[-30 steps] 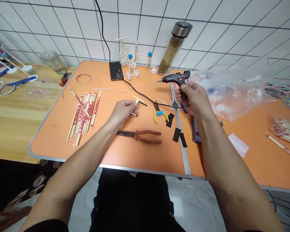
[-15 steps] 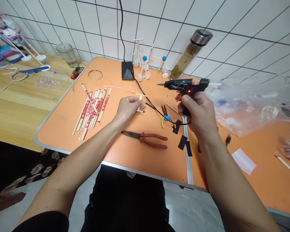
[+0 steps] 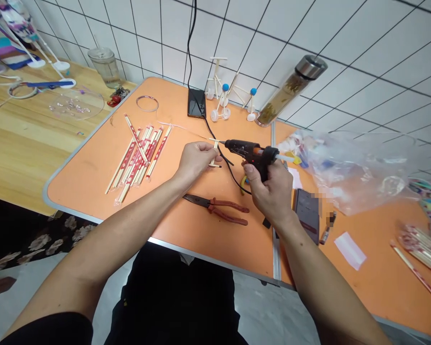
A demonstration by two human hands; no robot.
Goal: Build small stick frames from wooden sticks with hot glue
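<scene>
My left hand (image 3: 196,160) pinches a small T-shaped frame of thin wooden sticks (image 3: 214,152) above the orange folding table (image 3: 82,177). My right hand (image 3: 269,191) grips a black hot glue gun (image 3: 249,153) by its handle. The gun's nozzle points left, right beside the wooden frame; I cannot tell whether they touch. A black power cable (image 3: 215,143) runs from the gun toward the back of the table. Small yellow-handled pliers (image 3: 243,186) are mostly hidden behind my right hand.
Red-handled pliers (image 3: 215,206) lie below my hands. Chopsticks in red-printed paper sleeves (image 3: 138,158) lie to the left. Wooden stick models (image 3: 220,98), a black phone (image 3: 197,103) and a steel-capped bottle (image 3: 290,91) stand at the back. A clear plastic bag (image 3: 352,172) lies right, beside another phone (image 3: 308,213).
My right hand has brought the glue gun left and down, its nozzle now beside the wooden frame. The view has swung, and the right hand now hides the black strips and small pliers.
</scene>
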